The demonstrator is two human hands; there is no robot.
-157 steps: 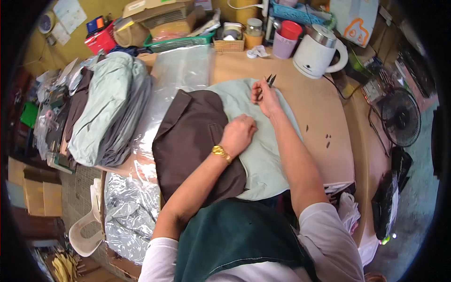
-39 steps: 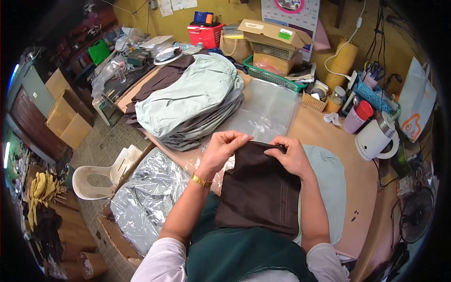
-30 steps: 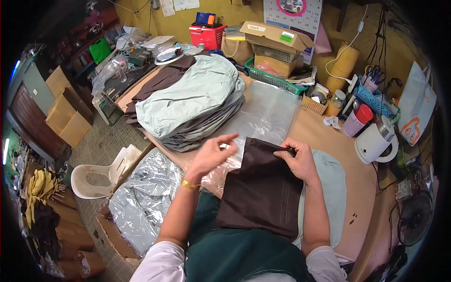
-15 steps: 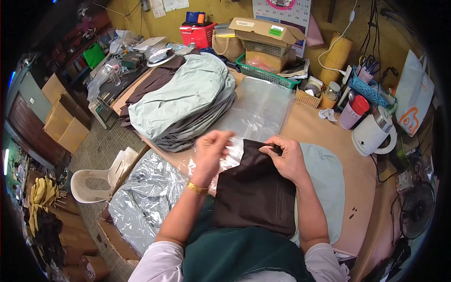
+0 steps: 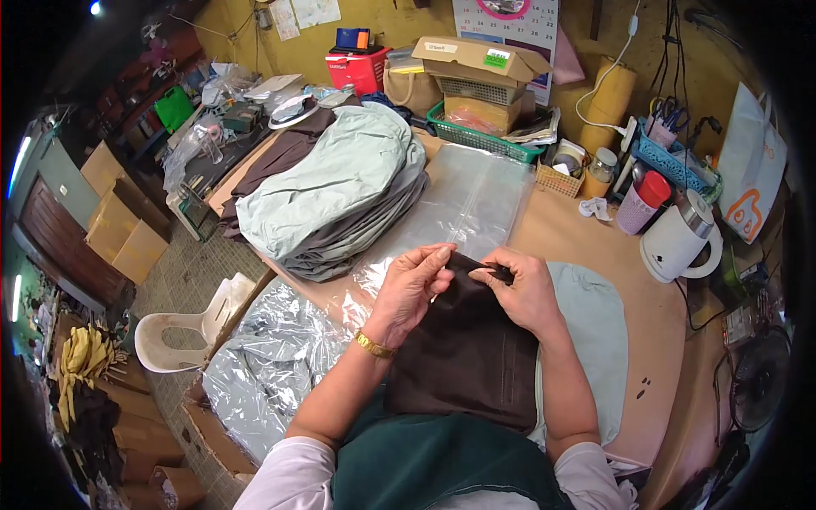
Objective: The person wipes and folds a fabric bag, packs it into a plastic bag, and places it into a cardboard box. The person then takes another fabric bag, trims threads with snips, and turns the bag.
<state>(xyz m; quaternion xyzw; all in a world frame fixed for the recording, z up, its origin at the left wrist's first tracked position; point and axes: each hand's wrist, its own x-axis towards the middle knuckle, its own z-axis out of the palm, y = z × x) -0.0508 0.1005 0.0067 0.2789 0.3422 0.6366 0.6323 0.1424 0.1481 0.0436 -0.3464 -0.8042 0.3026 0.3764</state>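
Observation:
Dark brown cloth [image 5: 463, 357] lies over the front of the table and my lap, its upper edge raised between my hands. My left hand [image 5: 415, 285], with a gold band at the wrist, pinches the top left corner. On the right, my right hand [image 5: 520, 287] grips the same edge and also has a small black object [image 5: 501, 274] in it, partly hidden by the fingers. Pale green cloth [image 5: 586, 327] lies flat beneath and to the right of the brown piece.
A stack of pale green and dark cloths [image 5: 331, 183] stands at the back left. Clear plastic sheets [image 5: 480, 191] lie beyond my hands. Plastic-wrapped goods [image 5: 272, 357] fill a box at left. A white kettle [image 5: 676, 242] and a pink cup [image 5: 643, 204] stand at right.
My left hand has moved right and closed on the corner of the brown cloth. My right hand stays on the edge. The view has shifted slightly.

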